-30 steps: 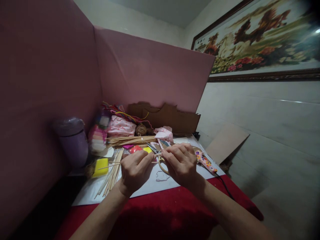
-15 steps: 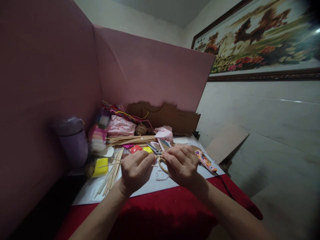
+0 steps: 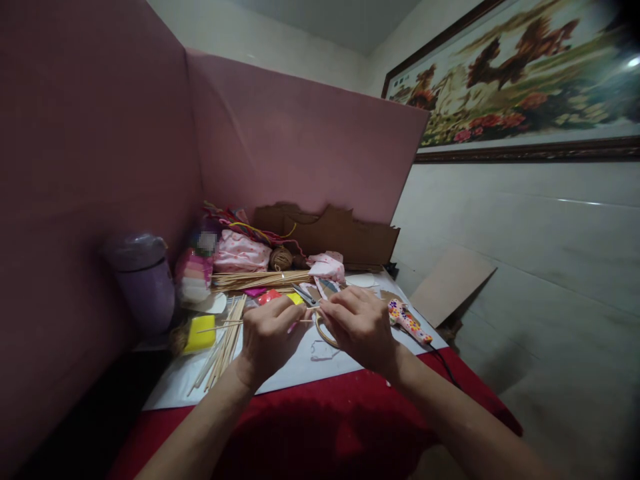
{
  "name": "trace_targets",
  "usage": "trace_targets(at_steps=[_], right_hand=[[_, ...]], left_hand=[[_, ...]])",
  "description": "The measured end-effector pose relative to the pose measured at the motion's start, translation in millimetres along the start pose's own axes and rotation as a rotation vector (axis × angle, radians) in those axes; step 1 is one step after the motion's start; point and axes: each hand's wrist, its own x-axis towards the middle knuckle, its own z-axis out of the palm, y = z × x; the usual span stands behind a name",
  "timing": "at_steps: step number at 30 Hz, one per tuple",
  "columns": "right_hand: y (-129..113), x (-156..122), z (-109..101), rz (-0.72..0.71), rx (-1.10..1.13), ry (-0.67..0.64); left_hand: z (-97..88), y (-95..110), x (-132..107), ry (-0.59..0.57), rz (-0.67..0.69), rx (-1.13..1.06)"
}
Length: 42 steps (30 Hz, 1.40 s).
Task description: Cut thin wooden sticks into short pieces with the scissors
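My left hand (image 3: 269, 341) and my right hand (image 3: 359, 328) meet over the white sheet (image 3: 305, 363), both pinched shut. Between them runs a thin wooden stick (image 3: 220, 326) that sticks out to the left past my left hand. My right fingertips pinch at the stick's right end; whether they also hold something small there I cannot make out. Just beyond my fingers lie scissors (image 3: 306, 297) with pale loop handles.
Loose sticks (image 3: 225, 343), a yellow block (image 3: 200, 333), a stick bundle (image 3: 255, 279), a twine ball (image 3: 281, 258), pink cloth (image 3: 241, 253), a flowered glue gun (image 3: 407, 321) and cut cardboard (image 3: 330, 233) crowd the table. A purple jar (image 3: 143, 280) stands left. Pink boards (image 3: 300, 133) wall the back and left.
Both hands have shifted slightly left and away from me, staying pinched on the stick. Nothing else on the table has moved.
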Motion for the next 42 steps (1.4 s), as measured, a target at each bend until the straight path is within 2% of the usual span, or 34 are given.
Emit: trace_targets(at_steps=[9, 19, 23, 26, 29, 32, 34, 37, 39, 40, 42], right_hand=[[-5, 0, 6, 0.097, -0.021, -0.07], [-20, -1, 18, 0.188, -0.181, -0.117], [-31, -3, 30, 0.227, -0.284, -0.153], [-30, 1, 33, 0.228, -0.279, -0.187], [-13, 9, 26, 0.198, -0.076, -0.239], [10, 15, 14, 0.237, 0.327, -0.293], [20, 17, 10, 0.326, 0.633, -0.311], [25, 14, 11, 0.505, 0.984, -0.276], [27, 10, 15, 0.609, 1.024, -0.229], [29, 7, 18, 0.647, 0.964, -0.215], [38, 0, 26, 0.721, 0.702, -0.231]], left_hand=[[2.9, 1, 0, 0.012, -0.094, -0.043], [8.6, -3, -3, -0.005, -0.082, 0.186], [12.7, -2, -5, -0.043, -0.146, 0.325], [11.7, -4, -3, -0.106, -0.23, 0.36], [6.0, -8, 1, -0.152, -0.269, 0.184], [-0.1, -12, 4, -0.185, -0.272, -0.119], [-2.1, -13, 5, -0.19, -0.315, -0.365], [-2.9, -13, 6, -0.114, -0.453, -0.699], [-3.4, -13, 7, -0.065, -0.556, -0.815], [-3.8, -13, 7, -0.055, -0.596, -0.846], [-4.2, -13, 8, -0.048, -0.65, -0.88]])
